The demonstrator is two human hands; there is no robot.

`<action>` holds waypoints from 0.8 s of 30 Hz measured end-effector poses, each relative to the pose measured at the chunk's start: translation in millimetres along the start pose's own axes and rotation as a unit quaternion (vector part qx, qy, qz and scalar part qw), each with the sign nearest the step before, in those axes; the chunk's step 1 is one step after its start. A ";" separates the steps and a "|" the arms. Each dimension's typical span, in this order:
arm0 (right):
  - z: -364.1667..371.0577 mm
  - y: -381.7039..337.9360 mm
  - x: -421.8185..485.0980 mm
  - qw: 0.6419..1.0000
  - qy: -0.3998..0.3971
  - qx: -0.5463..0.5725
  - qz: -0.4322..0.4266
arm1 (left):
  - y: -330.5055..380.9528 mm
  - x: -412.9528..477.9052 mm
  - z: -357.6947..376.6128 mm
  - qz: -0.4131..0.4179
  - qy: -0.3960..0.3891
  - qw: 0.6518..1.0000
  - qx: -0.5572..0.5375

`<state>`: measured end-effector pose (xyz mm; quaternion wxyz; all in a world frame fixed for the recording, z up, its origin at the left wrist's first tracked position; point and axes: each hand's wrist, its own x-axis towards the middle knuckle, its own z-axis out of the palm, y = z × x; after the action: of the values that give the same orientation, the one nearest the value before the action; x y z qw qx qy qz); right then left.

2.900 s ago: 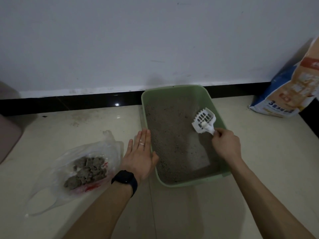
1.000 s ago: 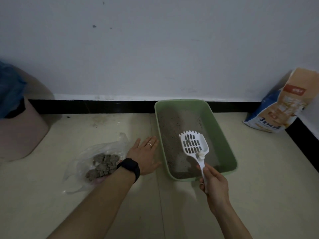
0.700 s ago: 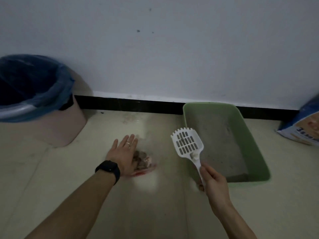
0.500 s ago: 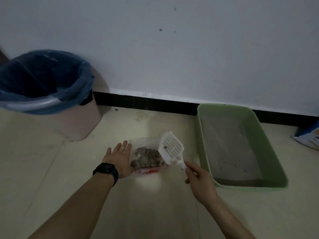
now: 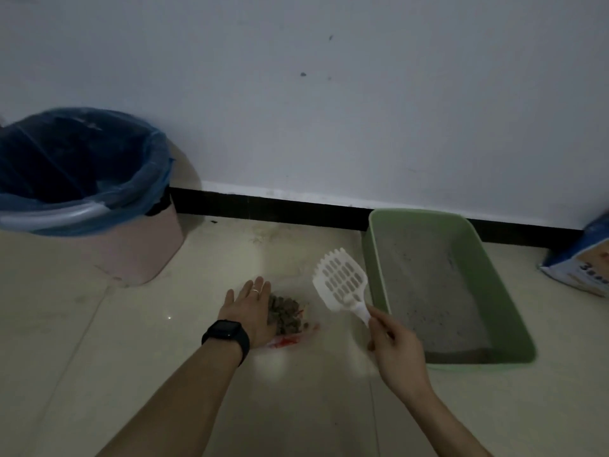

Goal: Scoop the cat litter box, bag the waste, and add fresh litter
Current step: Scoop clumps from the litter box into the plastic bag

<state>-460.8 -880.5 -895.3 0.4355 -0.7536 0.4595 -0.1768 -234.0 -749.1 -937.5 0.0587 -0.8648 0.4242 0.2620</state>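
Note:
A green litter box (image 5: 494, 291) with grey litter stands on the floor against the wall, at the right. My right hand (image 5: 395, 354) grips the handle of a white slotted scoop (image 5: 341, 285), held in the air just left of the box with nothing in it. Left of the scoop lies a clear plastic bag (image 5: 290, 316) holding grey waste clumps. My left hand (image 5: 250, 308) rests flat with straight fingers on the bag's left side.
A pink bin (image 5: 131, 252) lined with a blue bag stands at the left by the wall. A blue and orange litter sack (image 5: 583, 262) leans at the far right edge. A black skirting strip runs along the wall's foot.
My right hand has lifted the scoop out of the litter box and carried it left toward the bag. My left hand has moved from beside the box onto the bag. The view has swung left.

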 end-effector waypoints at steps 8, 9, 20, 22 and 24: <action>-87.4 44.0 46.5 0.979 0.153 0.076 0.110 | 92.5 26.4 -14.9 0.092 0.065 0.991 -0.069; -97.2 51.6 53.6 0.980 0.150 0.057 0.121 | 106.3 30.1 -15.8 0.103 0.073 0.989 -0.072; -106.7 98.5 102.1 0.986 0.010 0.024 0.168 | 209.5 65.0 8.7 0.119 0.083 0.989 -0.038; -102.4 101.9 108.7 0.987 -0.008 0.042 0.155 | 213.8 66.5 14.8 0.116 0.092 0.989 -0.016; -100.0 102.7 115.5 0.988 -0.005 0.048 0.148 | 217.5 67.5 17.6 0.108 0.101 0.989 0.001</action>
<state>-523.3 -1048.1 -939.0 0.4951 -0.6561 0.5548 -0.1286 -373.5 -928.6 -960.2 -0.0122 -0.8357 0.5194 0.1781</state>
